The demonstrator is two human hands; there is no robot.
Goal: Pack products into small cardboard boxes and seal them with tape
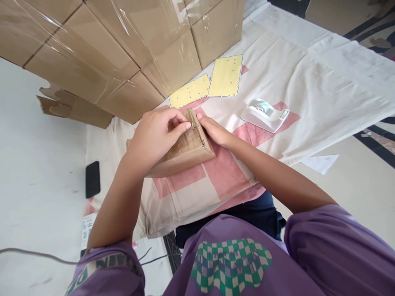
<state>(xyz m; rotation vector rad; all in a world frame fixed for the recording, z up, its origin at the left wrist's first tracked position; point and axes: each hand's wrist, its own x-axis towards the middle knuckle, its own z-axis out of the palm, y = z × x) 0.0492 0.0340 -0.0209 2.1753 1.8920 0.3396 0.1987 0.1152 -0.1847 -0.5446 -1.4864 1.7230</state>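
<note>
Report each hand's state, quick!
Left hand: curled over the top of the box; can't tell if it grips.
Right hand: against the box's end; fingers mostly hidden, grip unclear.

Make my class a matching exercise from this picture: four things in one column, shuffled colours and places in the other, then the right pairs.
Things
1. Small cardboard box
2. Tape dispenser
3. Wavy-edged sheets
4. Phone-like object

Descriptions
A. Yellow, beside the stacked cartons
B. Black, near the cloth's left edge
C. Brown, touched by left hand and right hand
D. White, right of both hands

Pairs: 1-C, 2-D, 3-A, 4-B
</note>
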